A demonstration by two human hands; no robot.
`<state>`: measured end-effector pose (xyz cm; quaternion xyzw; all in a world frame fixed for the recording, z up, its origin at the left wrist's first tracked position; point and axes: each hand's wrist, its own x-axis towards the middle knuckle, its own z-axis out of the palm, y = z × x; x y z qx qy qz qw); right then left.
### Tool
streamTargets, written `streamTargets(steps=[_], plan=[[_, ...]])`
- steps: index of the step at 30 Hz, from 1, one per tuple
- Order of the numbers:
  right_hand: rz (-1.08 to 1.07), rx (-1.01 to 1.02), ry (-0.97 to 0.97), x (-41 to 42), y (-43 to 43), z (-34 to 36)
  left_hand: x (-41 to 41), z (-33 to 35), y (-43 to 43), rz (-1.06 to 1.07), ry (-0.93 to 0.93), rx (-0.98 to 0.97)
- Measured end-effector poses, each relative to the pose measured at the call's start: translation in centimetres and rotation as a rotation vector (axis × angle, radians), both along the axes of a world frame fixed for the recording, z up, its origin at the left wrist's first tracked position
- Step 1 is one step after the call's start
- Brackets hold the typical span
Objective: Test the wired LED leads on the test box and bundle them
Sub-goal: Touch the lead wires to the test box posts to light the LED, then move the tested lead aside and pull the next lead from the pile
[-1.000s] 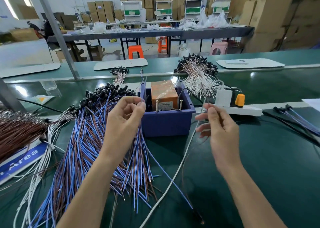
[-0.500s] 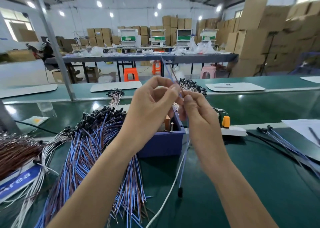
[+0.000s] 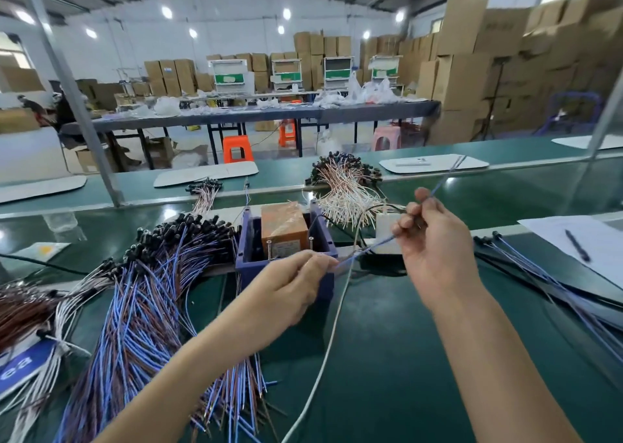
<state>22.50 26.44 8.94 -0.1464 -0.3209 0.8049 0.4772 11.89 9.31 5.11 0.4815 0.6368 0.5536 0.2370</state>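
1. A single thin blue-sheathed wire lead (image 3: 376,244) is stretched straight in the air between both hands. It hangs just above the near right corner of the test box, and its far end rises past the right hand toward the far right.
2. The left hand (image 3: 290,291) pinches the lead's near end between thumb and forefinger. Its other fingers are curled under the palm.
3. The right hand (image 3: 435,250) has its fingers curled round the lead higher up, with the thumb raised along the wire.
4. The test box is a dark blue, square, open-topped plastic box (image 3: 247,240) on the smooth green table (image 3: 387,375). It holds an orange-brown block wrapped in glossy film (image 3: 285,225), and two slim metal pins (image 3: 268,248) stand upright at the block's near face.
5. Left of the box, a dense heap of blue and brown leads (image 3: 145,307) fans out toward the near edge, with their round black caps bunched at the far end.
6. Beyond the box lies a rounded sheaf of white and copper leads (image 3: 347,193).
7. A white rounded cord (image 3: 328,345) curves from the near edge toward a white plug block (image 3: 384,223) right of the box.
8. At the right, a few blue black-capped leads (image 3: 519,260) lie beside a flat white paper sheet (image 3: 573,230) that carries a dark pen (image 3: 577,245).
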Motion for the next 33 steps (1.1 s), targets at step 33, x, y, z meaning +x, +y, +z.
streamTargets(steps=[33], plan=[[-0.734, -0.503, -0.006, 15.6, 13.5, -12.9, 9.7, -3.2, 37.1, 0.068, 1.278, -0.064]])
